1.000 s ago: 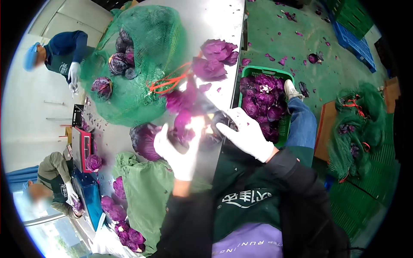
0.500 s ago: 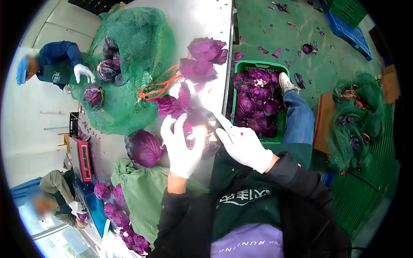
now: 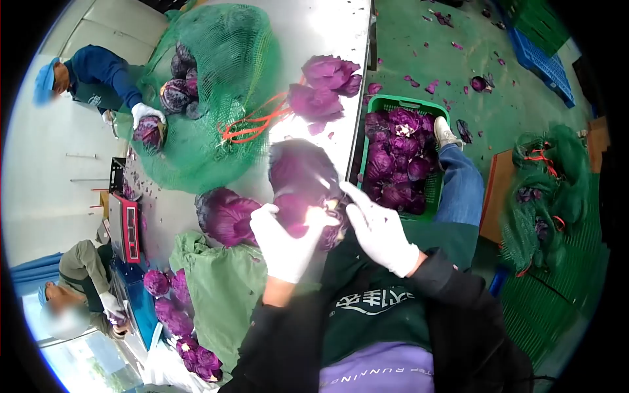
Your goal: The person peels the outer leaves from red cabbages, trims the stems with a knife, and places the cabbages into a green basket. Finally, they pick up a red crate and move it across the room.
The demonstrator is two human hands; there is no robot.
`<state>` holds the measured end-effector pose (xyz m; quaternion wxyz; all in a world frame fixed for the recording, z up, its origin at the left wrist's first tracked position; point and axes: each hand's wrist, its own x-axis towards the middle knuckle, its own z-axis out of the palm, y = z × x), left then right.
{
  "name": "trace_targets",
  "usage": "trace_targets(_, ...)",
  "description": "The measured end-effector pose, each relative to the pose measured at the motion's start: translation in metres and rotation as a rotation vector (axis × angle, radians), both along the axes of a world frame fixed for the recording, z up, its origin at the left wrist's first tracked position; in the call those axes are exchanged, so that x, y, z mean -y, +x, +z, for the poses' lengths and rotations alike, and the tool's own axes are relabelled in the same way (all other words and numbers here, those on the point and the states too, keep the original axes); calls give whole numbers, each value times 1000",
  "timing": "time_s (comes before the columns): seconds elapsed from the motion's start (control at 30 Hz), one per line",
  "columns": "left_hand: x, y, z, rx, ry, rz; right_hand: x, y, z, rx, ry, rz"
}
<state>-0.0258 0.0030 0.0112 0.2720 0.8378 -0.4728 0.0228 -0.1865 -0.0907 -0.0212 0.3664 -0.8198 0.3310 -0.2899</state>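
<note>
A red cabbage (image 3: 303,180) is over the near side of the metal table, its pale cut stem end towards me and partly washed out by glare. My left hand (image 3: 288,242), in a white glove, grips its lower left side with thumb and fingers spread round it. On the right of the cabbage is my right hand (image 3: 381,230), also gloved, with fingers stretched out and the fingertips near its edge. Another cabbage (image 3: 228,216) lies left of my left hand. Loose purple leaves (image 3: 316,101) are on the table beyond.
A green net (image 3: 226,78) with cabbages and orange ties (image 3: 255,126) covers the far left. Right of the table, a green crate (image 3: 429,213) holds several trimmed cabbages. A co-worker's gloved hand (image 3: 147,114) is on a netted cabbage. Another person works lower left, beyond the red-framed device (image 3: 131,229).
The held cabbage shows more of its dark outer side, and the purple leaf by my left fingers is out of sight there. The co-worker's hand has come down onto a cabbage. The view has shifted slightly.
</note>
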Motion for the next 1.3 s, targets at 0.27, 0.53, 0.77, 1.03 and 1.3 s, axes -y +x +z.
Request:
trace_targets(0.27,8,-16,-3,53,-5,24,-3,-8,9,-113,156,65)
trace_targets(0.53,9,-19,-15,45,-67,55,23,9,-57,74,-92,-82)
trace_targets(0.77,-9,-25,-20,-81,-184,-4,74,11,-39,81,571,-123)
trace_targets(1.03,-7,6,-10,-137,-107,-253,66,9,28,-93,-175,313)
trace_targets(1.3,-8,38,-1,-490,-31,-430,89,25,14,64,-174,553)
